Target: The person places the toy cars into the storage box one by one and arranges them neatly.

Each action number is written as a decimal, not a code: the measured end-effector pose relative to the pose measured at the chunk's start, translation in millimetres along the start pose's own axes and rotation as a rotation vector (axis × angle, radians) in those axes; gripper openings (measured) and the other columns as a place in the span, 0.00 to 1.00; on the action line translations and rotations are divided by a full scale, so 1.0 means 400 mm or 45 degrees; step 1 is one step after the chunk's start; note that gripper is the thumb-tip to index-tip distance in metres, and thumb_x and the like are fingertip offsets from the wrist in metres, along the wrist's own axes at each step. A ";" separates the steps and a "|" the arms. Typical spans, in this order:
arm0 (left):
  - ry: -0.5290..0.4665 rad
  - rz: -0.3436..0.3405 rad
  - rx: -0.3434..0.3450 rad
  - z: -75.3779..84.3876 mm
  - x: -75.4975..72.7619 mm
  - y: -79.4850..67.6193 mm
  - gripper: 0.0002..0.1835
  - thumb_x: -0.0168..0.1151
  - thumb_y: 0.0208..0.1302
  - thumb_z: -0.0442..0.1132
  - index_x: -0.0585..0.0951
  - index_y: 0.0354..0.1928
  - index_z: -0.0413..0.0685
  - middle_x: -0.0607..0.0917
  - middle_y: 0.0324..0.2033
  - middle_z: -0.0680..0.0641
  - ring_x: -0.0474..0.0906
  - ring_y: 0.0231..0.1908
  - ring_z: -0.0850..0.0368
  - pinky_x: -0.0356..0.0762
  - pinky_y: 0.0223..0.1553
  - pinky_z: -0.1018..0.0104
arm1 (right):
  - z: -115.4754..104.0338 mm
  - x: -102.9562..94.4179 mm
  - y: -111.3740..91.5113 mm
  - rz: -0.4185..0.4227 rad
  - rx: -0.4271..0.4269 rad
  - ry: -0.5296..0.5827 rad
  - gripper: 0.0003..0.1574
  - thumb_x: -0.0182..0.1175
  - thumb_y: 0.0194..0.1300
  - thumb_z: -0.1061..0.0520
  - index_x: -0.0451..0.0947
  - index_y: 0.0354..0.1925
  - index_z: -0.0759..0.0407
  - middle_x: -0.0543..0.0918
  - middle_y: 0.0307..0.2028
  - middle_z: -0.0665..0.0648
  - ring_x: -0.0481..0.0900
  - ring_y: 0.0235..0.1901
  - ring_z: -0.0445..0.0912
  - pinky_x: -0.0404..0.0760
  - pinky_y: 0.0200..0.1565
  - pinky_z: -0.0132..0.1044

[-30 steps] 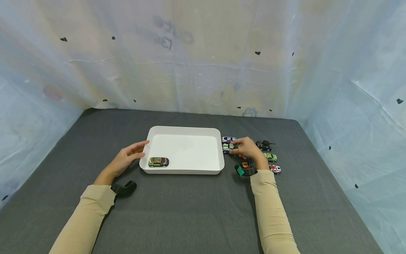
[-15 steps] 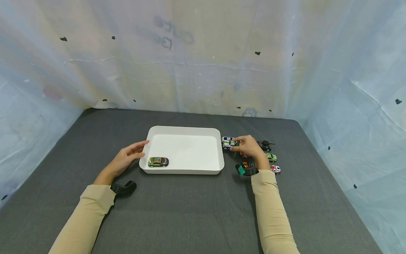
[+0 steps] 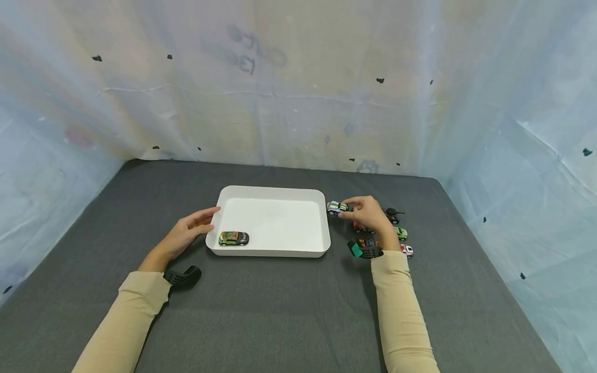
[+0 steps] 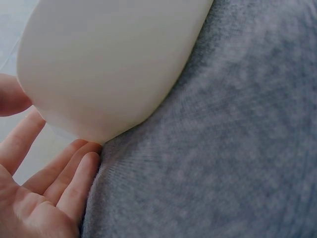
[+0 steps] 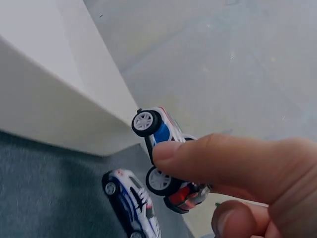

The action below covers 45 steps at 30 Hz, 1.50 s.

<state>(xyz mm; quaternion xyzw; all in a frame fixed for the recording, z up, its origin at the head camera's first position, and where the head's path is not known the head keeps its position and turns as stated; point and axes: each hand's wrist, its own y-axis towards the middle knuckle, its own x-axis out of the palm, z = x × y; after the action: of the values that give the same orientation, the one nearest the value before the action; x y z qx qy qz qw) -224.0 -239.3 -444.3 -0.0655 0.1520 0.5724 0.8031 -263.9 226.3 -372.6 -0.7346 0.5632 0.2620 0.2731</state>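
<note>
Between the thumb and fingers of my right hand [image 3: 370, 216] is a white toy car with green and blue markings [image 3: 336, 207], lifted off the cloth just right of the white tray [image 3: 270, 252]. In the right wrist view the thumb presses the side of this car [image 5: 162, 133], wheels showing. Below it, a white and blue toy car [image 5: 132, 201] stands beside the tray wall. My left hand [image 3: 183, 233] rests its fingertips against the tray's left side, fingers fairly straight. A green and black toy car [image 3: 233, 238] sits inside the tray at front left.
Several toy cars lie around the right wrist: a black one with a gun-like top [image 3: 393, 215], a green one [image 3: 401, 233], a red and white one [image 3: 407, 250], an orange one [image 3: 367, 243]. A dark grey cloth [image 3: 280, 311] covers the table; pale plastic sheeting [image 3: 298, 103] hangs behind.
My right hand has raised the white and green car from the cloth, over the one behind it, moving slightly up and away. The left hand and tray stay put.
</note>
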 end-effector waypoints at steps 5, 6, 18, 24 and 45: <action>-0.010 -0.015 -0.024 0.008 0.006 0.003 0.31 0.54 0.71 0.41 0.60 0.72 0.40 0.59 0.72 0.32 0.62 0.55 0.85 0.64 0.52 0.90 | -0.015 0.008 0.003 -0.003 -0.069 -0.033 0.29 0.66 0.61 0.51 0.78 0.58 0.60 0.63 0.07 0.44 0.59 0.10 0.39 0.64 0.19 0.33; -0.010 -0.017 -0.024 0.009 0.007 0.003 0.31 0.54 0.71 0.41 0.60 0.72 0.40 0.58 0.72 0.31 0.62 0.55 0.85 0.64 0.52 0.90 | -0.019 0.012 0.005 -0.012 -0.078 -0.032 0.28 0.66 0.61 0.50 0.78 0.58 0.59 0.63 0.07 0.44 0.58 0.09 0.39 0.63 0.19 0.33; 0.011 -0.014 -0.016 0.006 0.007 0.009 0.31 0.54 0.72 0.42 0.60 0.72 0.40 0.59 0.71 0.31 0.62 0.55 0.87 0.64 0.52 0.90 | -0.072 0.041 0.032 -0.079 -0.131 0.035 0.29 0.66 0.61 0.51 0.77 0.59 0.59 0.67 0.09 0.45 0.61 0.11 0.40 0.64 0.19 0.32; -0.013 -0.020 -0.013 0.015 0.012 0.009 0.31 0.53 0.72 0.40 0.60 0.72 0.38 0.58 0.71 0.30 0.62 0.55 0.86 0.64 0.52 0.90 | -0.103 0.064 0.047 -0.129 -0.171 0.008 0.28 0.66 0.61 0.52 0.77 0.58 0.60 0.65 0.08 0.46 0.59 0.09 0.40 0.64 0.20 0.32; -0.011 -0.016 -0.029 -0.002 0.012 0.015 0.32 0.55 0.71 0.43 0.60 0.72 0.41 0.60 0.72 0.34 0.63 0.55 0.88 0.65 0.52 0.90 | -0.217 0.148 0.121 -0.251 -0.229 0.042 0.28 0.69 0.58 0.50 0.80 0.56 0.56 0.63 0.07 0.46 0.57 0.09 0.40 0.64 0.22 0.32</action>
<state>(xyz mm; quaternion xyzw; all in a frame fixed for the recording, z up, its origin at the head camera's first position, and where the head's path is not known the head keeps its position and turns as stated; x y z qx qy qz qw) -228.4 -233.3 -446.3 -0.0732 0.1414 0.5694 0.8065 -290.7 115.0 -356.7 -0.8121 0.4669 0.2713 0.2211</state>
